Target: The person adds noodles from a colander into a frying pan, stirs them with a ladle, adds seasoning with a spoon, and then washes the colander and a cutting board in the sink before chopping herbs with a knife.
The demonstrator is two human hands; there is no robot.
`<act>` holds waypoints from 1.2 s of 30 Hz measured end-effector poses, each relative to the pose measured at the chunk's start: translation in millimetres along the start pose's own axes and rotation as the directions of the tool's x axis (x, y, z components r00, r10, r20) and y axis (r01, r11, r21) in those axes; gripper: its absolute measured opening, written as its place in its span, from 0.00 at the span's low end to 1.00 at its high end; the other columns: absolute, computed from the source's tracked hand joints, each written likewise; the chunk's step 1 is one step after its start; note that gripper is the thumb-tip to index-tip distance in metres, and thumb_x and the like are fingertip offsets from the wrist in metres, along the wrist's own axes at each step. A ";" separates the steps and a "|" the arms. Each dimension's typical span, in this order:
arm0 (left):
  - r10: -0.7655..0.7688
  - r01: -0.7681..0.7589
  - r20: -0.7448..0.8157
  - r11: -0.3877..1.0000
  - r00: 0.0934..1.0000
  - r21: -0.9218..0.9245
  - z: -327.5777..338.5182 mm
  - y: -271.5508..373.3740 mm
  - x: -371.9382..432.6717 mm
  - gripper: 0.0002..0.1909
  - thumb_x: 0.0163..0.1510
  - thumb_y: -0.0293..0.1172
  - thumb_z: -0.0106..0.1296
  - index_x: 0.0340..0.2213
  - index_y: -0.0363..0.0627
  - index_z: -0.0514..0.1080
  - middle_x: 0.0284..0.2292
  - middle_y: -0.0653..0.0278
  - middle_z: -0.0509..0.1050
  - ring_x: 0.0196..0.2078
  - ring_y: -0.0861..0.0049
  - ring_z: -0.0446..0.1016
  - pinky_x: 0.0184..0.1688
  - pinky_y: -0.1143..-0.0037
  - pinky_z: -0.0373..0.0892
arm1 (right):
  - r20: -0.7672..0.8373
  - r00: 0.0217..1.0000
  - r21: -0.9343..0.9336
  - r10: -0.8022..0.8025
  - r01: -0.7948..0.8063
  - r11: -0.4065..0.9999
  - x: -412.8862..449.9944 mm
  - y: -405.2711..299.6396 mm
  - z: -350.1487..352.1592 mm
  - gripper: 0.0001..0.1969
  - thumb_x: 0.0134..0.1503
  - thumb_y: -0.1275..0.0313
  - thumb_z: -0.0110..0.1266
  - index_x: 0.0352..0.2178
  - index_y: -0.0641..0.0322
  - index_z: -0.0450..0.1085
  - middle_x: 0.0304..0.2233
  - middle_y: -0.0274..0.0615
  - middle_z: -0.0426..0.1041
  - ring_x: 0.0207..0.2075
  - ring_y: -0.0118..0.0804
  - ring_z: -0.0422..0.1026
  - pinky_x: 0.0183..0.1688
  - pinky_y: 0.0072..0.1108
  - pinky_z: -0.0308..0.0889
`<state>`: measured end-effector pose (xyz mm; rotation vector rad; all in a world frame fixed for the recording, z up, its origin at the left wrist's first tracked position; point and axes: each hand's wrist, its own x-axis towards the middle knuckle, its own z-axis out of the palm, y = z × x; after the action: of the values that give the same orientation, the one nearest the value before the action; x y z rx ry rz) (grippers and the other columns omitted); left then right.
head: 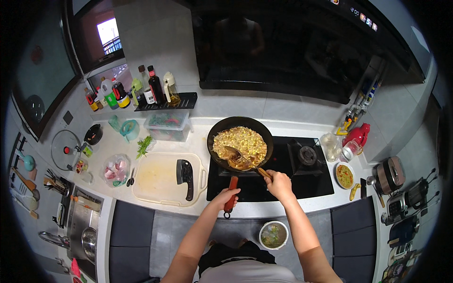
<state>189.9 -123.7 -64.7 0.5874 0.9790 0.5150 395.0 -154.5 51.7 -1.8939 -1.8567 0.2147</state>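
A black wok (268, 131) sits over the left burner of the glass cooktop, full of bean sprouts (240, 139) with yellow heads in a brownish sauce. My left hand (223, 198) grips the wok's reddish-brown handle (232, 184), which points towards me. In my right hand (279, 184) is the wooden handle of a metal spatula or ladle (233, 151). Its head dips into the sprouts near the front of the wok, partly covered by food.
Left of the cooktop (308, 184) lies a cutting board (155, 177) with a cleaver (184, 178). Scissors (131, 178) and bagged meat (116, 171) are farther left. A bowl of food (344, 175) and a banana (355, 192) stand right. A waste bucket (273, 235) is on the floor. The range hood (276, 53) overhangs.
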 end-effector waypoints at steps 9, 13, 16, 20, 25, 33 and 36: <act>-0.012 0.012 -0.024 1.000 1.000 0.005 -0.9 0.8 -2.3 0.14 0.45 0.38 0.54 0.27 0.47 0.59 0.17 0.67 0.65 0.16 0.81 0.64 0.16 0.80 0.63 | 0.450 0.869 0.716 0.206 -0.489 0.498 -2.2 14.7 44.6 0.12 0.51 0.71 0.49 0.37 0.62 0.69 0.16 0.31 0.65 0.13 0.19 0.59 0.14 0.12 0.53; -0.019 0.019 -0.014 1.000 1.000 -0.005 -4.1 -2.4 1.3 0.15 0.45 0.38 0.54 0.27 0.48 0.59 0.17 0.68 0.65 0.16 0.81 0.64 0.16 0.80 0.63 | 0.349 0.887 0.727 0.302 -0.459 0.511 -2.4 22.6 57.8 0.12 0.51 0.72 0.50 0.37 0.65 0.68 0.14 0.30 0.64 0.12 0.19 0.58 0.13 0.11 0.52; -0.015 0.015 -0.019 1.000 1.000 -0.005 -5.9 -3.1 0.6 0.15 0.45 0.38 0.54 0.27 0.48 0.59 0.17 0.68 0.65 0.16 0.82 0.64 0.16 0.80 0.64 | 0.029 0.972 0.595 0.233 -0.204 0.777 -2.0 23.2 53.8 0.14 0.47 0.69 0.53 0.37 0.62 0.70 0.20 0.44 0.72 0.20 0.33 0.71 0.24 0.21 0.65; -0.011 0.011 -0.008 1.000 1.000 0.000 -6.1 -2.4 0.7 0.15 0.45 0.38 0.54 0.27 0.48 0.59 0.17 0.68 0.65 0.16 0.82 0.64 0.16 0.80 0.64 | -0.170 0.979 0.260 0.116 -0.069 0.963 11.3 2.1 45.8 0.15 0.43 0.70 0.54 0.37 0.52 0.71 0.24 0.48 0.71 0.26 0.45 0.71 0.29 0.28 0.66; -0.017 0.017 -0.005 1.000 1.000 0.012 -0.1 -1.1 2.8 0.15 0.45 0.38 0.54 0.26 0.48 0.59 0.17 0.68 0.65 0.16 0.82 0.65 0.16 0.80 0.64 | -0.097 0.995 0.011 0.003 -0.002 1.000 0.3 27.6 72.1 0.18 0.40 0.72 0.54 0.37 0.47 0.71 0.21 0.46 0.68 0.23 0.46 0.70 0.25 0.30 0.65; -0.010 0.010 -0.025 1.000 1.000 0.013 -4.3 -0.3 -6.1 0.14 0.46 0.37 0.54 0.27 0.48 0.59 0.17 0.69 0.65 0.17 0.83 0.64 0.17 0.80 0.63 | -0.223 0.973 -0.020 -0.061 0.058 0.998 -11.9 4.2 58.8 0.20 0.39 0.73 0.54 0.37 0.43 0.70 0.17 0.43 0.65 0.17 0.44 0.68 0.19 0.30 0.64; -0.022 0.022 -0.016 1.000 1.000 0.016 3.0 1.7 -2.0 0.13 0.46 0.37 0.53 0.27 0.48 0.59 0.17 0.69 0.65 0.16 0.83 0.64 0.17 0.81 0.63 | -0.209 0.976 -0.003 -0.064 0.065 0.998 15.4 4.0 73.4 0.19 0.40 0.72 0.55 0.38 0.42 0.70 0.19 0.43 0.65 0.19 0.44 0.69 0.20 0.30 0.64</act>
<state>191.3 -124.4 -61.0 0.5873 1.0040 0.4930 368.0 -123.0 -11.0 -1.7759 -1.7706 -0.0024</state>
